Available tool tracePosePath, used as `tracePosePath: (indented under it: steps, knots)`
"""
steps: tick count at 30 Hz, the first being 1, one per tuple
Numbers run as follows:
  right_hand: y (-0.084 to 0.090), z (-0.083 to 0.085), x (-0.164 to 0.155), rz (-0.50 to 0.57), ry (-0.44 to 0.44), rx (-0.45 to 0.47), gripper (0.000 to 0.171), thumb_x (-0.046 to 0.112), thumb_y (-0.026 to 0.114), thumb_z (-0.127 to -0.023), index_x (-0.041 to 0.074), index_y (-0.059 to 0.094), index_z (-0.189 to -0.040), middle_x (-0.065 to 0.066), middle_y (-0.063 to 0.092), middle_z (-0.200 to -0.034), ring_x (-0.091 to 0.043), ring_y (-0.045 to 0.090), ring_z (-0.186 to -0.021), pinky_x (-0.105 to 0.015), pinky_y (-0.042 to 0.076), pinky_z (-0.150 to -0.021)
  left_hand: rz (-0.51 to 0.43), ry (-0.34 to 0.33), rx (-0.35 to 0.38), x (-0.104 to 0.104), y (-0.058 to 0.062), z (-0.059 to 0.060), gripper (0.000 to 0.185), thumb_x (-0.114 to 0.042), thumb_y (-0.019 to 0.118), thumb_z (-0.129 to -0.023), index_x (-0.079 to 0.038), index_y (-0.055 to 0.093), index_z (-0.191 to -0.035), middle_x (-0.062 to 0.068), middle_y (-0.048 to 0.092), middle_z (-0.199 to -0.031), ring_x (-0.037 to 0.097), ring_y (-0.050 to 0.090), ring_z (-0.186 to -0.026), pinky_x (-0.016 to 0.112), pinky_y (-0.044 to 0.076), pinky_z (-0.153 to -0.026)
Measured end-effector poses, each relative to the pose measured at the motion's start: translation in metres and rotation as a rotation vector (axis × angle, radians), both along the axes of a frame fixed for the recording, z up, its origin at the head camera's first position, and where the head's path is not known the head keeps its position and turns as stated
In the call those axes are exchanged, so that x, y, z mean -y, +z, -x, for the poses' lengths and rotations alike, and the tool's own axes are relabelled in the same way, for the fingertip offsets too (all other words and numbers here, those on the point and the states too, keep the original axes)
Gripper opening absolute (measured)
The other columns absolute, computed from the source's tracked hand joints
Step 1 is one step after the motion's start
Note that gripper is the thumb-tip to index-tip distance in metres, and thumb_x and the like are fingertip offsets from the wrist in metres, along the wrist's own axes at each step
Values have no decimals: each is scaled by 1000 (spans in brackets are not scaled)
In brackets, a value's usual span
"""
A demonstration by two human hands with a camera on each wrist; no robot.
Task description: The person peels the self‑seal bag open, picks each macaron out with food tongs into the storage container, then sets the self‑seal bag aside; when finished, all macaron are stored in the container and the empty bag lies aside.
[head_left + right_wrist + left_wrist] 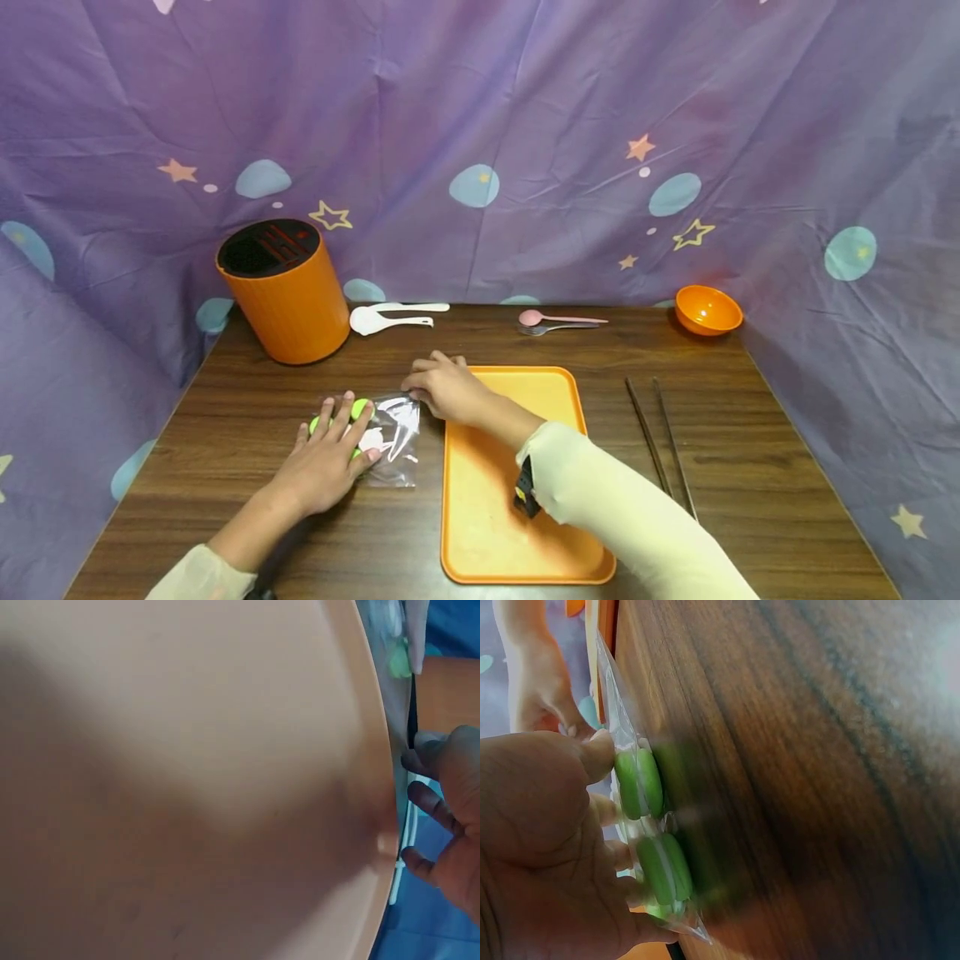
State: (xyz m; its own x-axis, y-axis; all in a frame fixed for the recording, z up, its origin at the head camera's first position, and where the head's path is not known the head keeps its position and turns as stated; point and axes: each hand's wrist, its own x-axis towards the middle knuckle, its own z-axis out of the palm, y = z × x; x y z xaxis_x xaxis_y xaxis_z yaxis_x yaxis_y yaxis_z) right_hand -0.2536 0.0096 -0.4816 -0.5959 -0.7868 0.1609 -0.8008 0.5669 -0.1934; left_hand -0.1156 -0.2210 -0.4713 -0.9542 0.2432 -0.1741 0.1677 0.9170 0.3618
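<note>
Nearby: left hand flat on bag, right hand pinching it; tray alongside.

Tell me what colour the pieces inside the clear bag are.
Green; the pieces in the clear bag show best in the left wrist view.

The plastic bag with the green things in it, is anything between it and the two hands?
No, nothing visible. The left hand lies right on the plastic bag, fingers over the green pieces. The right hand touches the bag's far corner, beside the orange tray.
</note>
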Motion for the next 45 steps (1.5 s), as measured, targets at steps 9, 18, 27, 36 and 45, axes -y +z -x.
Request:
tracePosePath:
  steps: [9,18,27,36,45]
  knots:
    - [-2,0,14,-103,-40,59,18,24,79,-104,28,82,-121,5,72,-118,-20,60,-107,-35,41,-83,-26,0,4,3,-3,-2,74,-50,49,-117,-10,28,-176,28,8,-183,60,8,-167,89,13,-125]
    - [-8,2,14,-87,-62,-38,8,22,78,-104,28,81,-107,7,74,-113,-19,63,-108,-40,47,-85,-30,-2,-11,3,-3,0,75,-50,50,-116,-9,29,-175,29,9,-183,60,8,-168,89,13,-125]
    - [-10,6,9,-44,-27,-88,3,25,77,-105,27,77,-103,8,73,-112,-19,61,-106,-43,48,-90,-2,-4,-2,0,1,-1,74,-46,51,-116,-8,28,-175,29,10,-183,59,10,-168,88,16,-125]
    - [-5,7,-4,-40,14,-98,9,22,73,-108,26,71,-101,5,64,-106,-20,56,-101,-42,42,-85,5,0,6,0,0,0,75,-48,50,-116,-9,27,-176,28,8,-183,59,8,-168,88,16,-125]
    - [-4,6,-22,-23,47,-84,13,18,79,-104,28,71,-103,4,63,-107,-23,56,-105,-47,46,-87,4,2,25,0,0,1,75,-46,52,-116,-9,27,-176,28,6,-183,59,7,-168,89,15,-125]
